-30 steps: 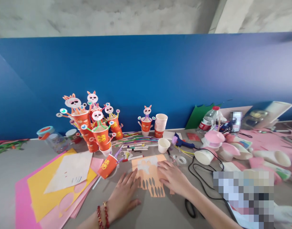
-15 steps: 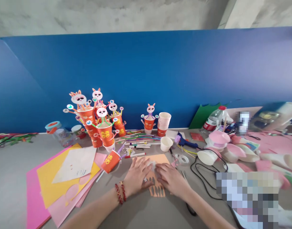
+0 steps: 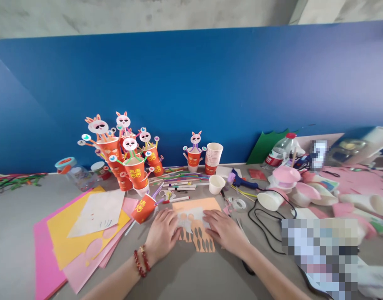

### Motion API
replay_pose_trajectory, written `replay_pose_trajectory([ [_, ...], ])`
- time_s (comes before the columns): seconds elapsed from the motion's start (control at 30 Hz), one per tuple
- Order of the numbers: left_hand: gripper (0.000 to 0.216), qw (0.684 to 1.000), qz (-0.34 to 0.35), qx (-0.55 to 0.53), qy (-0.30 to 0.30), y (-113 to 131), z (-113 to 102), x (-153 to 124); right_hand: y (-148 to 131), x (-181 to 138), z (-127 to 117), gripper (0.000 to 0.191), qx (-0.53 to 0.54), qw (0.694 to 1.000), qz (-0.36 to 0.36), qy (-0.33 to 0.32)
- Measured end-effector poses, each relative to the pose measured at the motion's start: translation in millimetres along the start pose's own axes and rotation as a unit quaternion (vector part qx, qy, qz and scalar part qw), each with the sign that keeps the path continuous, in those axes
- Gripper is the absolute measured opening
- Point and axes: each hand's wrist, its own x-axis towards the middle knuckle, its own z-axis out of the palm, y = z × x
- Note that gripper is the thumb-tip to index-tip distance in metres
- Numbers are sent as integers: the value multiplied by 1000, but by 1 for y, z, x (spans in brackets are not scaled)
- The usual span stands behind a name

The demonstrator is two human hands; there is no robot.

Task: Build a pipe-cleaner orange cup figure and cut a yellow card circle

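An orange sheet of paper (image 3: 199, 204) lies on the table in front of me, with several leaf-shaped holes cut through its near part. On top of it is a whitish, thin piece of paper (image 3: 196, 212) with round openings that show orange. My left hand (image 3: 163, 231), a red bead bracelet on its wrist, rests at the left edge of these papers with its fingers laid out. At the right edge my right hand (image 3: 225, 229) lies palm down, fingertips on the white piece. Scissors (image 3: 240, 226) lie partly hidden beside my right forearm.
Red paper cups with rabbit figures (image 3: 136, 173) stand at the back left, and a cup stack (image 3: 214, 156) stands behind the papers. Coloured sheets (image 3: 58, 233) lie left. A glue gun (image 3: 243, 181), its black cable (image 3: 252, 221) and pink-and-white cups (image 3: 271, 199) occupy the right.
My hands have moved apart, the left one to the left and the right one slightly right. More of the white piece and its round openings now shows between them.
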Motion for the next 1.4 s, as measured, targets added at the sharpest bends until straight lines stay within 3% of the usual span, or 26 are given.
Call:
replay_pose_trajectory([
  [0.17,52,996,47,-10,-74,8,20,22,-2,1,2,25,0,1000,3,4],
  [0.27,48,994,53,-12,-98,6,30,21,-3,-2,3,28,-6,1000,9,8],
  [0.4,42,992,72,-16,-104,1,26,8,0,-4,-1,32,-4,1000,4,21],
  [0.5,42,990,80,-13,-116,0,20,3,10,1,-15,32,-8,994,22,106],
  [0.53,43,989,86,-15,-120,0,18,2,15,6,-21,34,-17,987,42,153],
  [0.6,47,986,103,-21,-130,-1,16,3,28,17,-33,38,-45,976,100,189],
  [0.7,46,983,114,-33,-139,-3,15,2,48,38,-41,39,-55,976,115,176],
  [0.8,45,984,108,-65,-126,-7,18,-1,55,52,-42,26,-58,982,103,151],
  [0.9,45,983,87,-136,-91,-12,22,-2,42,51,-44,23,-47,986,69,141],
  [0.97,48,977,37,-204,-48,-16,22,1,24,44,-46,23,-29,990,35,133],
  [1.1,66,946,-48,-321,15,-17,18,19,-9,31,-38,20,11,995,-24,95],
  [1.27,84,927,-23,-375,-2,-10,26,43,-22,26,-20,25,29,995,-40,89],
  [1.4,82,921,-15,-390,-2,-8,41,49,-23,20,-16,23,36,994,-48,86],
])
